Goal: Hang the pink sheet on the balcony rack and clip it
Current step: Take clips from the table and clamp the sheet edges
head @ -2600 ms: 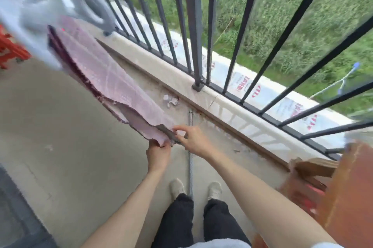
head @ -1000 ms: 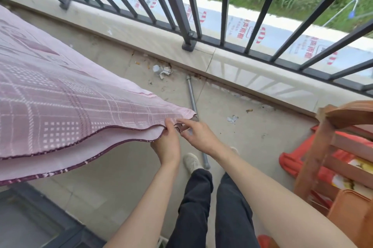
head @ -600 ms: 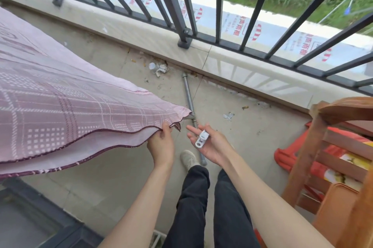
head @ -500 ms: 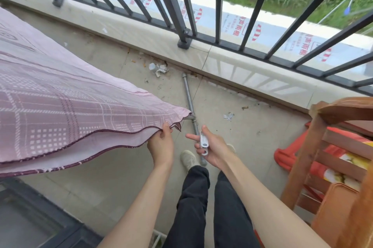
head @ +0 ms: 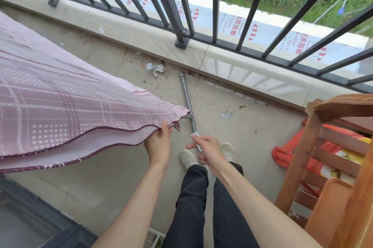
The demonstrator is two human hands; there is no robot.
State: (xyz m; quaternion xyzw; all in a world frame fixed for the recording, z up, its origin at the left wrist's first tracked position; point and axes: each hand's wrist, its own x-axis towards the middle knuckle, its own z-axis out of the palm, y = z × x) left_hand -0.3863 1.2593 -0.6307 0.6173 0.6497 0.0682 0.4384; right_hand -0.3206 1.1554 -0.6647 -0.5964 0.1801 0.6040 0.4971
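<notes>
Pink sheet (head: 66,104): one, checked in white and purple, doubled so two purple-trimmed hems show, spread from the left edge of view and tapering to a corner that points right, toward the railing side. Long axis roughly left to right, sagging slightly.

Left hand (head: 158,143): gripping the lower hem just beside that corner, thumb on top, fingers under the cloth.

Right hand (head: 207,149): curled round one small white clip (head: 196,140), held just right of the sheet corner, not touching the cloth; clip's long axis slanting up-left, its tip toward the corner. Clip's mouth too small to judge.

Two hands near each other, apart.

On the floor, one grey metal pipe (head: 186,94) running from the ledge toward two pale shoes (head: 187,157). Black railing (head: 181,31) beyond, with white banner (head: 236,27) below it carrying red Chinese characters, repeated, too blurred to read. One wooden chair (head: 331,146) at right, orange-red item (head: 292,154) behind it. Crumpled litter (head: 156,67) near the ledge.
</notes>
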